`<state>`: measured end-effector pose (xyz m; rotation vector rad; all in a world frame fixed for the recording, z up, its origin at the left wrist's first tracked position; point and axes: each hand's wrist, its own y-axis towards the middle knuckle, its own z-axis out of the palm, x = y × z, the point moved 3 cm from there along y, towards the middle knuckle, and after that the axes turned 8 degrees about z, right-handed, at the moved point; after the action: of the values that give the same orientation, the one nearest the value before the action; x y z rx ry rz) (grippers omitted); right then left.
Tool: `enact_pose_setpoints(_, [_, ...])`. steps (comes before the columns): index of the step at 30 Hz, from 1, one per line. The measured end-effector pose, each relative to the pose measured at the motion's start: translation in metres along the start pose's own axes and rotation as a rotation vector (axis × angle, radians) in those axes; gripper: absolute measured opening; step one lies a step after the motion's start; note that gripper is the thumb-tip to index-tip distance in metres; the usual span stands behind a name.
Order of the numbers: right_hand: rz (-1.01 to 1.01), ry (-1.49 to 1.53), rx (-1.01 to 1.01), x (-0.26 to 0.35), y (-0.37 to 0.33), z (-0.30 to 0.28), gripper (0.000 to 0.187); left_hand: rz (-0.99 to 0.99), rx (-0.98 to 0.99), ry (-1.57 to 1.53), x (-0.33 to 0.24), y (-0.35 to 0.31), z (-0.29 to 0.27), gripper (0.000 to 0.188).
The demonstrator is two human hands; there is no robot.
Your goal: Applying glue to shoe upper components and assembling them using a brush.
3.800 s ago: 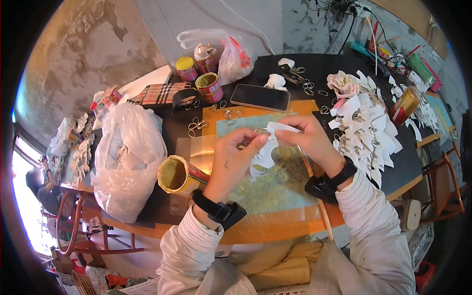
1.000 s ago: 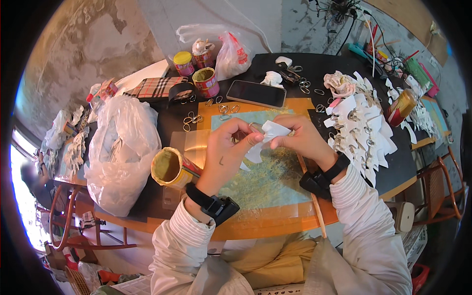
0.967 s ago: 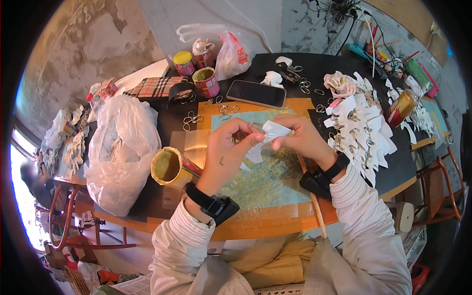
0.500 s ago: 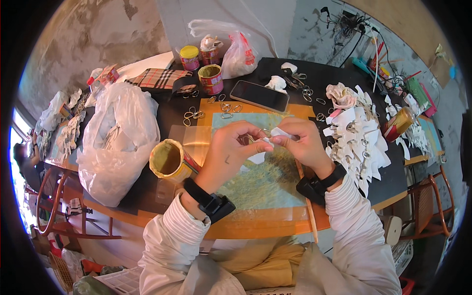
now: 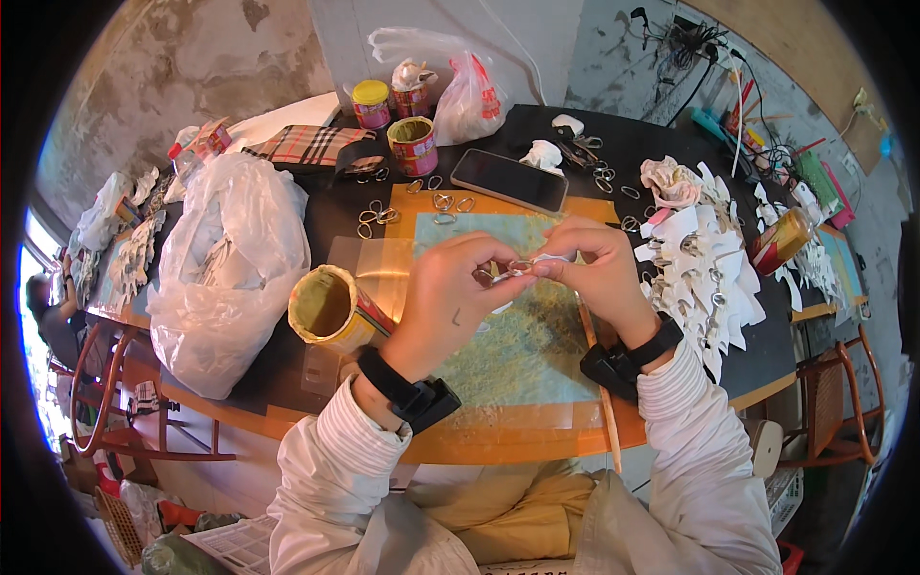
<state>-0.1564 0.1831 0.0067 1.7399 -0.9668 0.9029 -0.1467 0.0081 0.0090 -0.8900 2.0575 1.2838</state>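
Above the blue-green work sheet (image 5: 508,369), my left hand (image 5: 443,292) is closed in a pinch on a small metal ring (image 5: 519,265). A white strip (image 5: 550,257) runs at the ring, and my right hand (image 5: 606,273) pinches it between thumb and fingers. The fingertips of both hands almost meet and partly hide the ring and strip. Beside my left wrist an open yellow can (image 5: 322,305) leans, its rim coated with a dried yellowish substance. Several loose metal rings (image 5: 443,203) lie just beyond my hands.
To the right spreads a pile of white pieces with metal rings (image 5: 704,273). A phone (image 5: 508,181) lies at the back, near another open can (image 5: 413,149). A large plastic bag (image 5: 230,278) stands left. A thin wooden stick (image 5: 606,412) crosses the front edge.
My right hand has shifted slightly and its fingers have risen; the white strip now lies flatter along the metal ring. My left hand stays in nearly the same place.
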Motion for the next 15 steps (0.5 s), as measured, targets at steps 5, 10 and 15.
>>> enact_pose_setpoints(5, [0.008, 0.041, -0.006, -0.0017, 0.0001, -0.0008, 0.011, 0.039, -0.007, 0.016, -0.0029, 0.0016, -0.0046, 0.019])
enact_pose_setpoints(10, [-0.006, 0.026, -0.064, -0.0028, 0.0003, -0.0021, 0.015, 0.049, -0.04, 0.067, -0.0078, 0.0032, -0.006, 0.021])
enact_pose_setpoints(15, [0.07, 0.158, -0.049, -0.0054, 0.0003, 0.0004, 0.015, 0.07, -0.092, 0.027, -0.0044, 0.0023, -0.0054, 0.023])
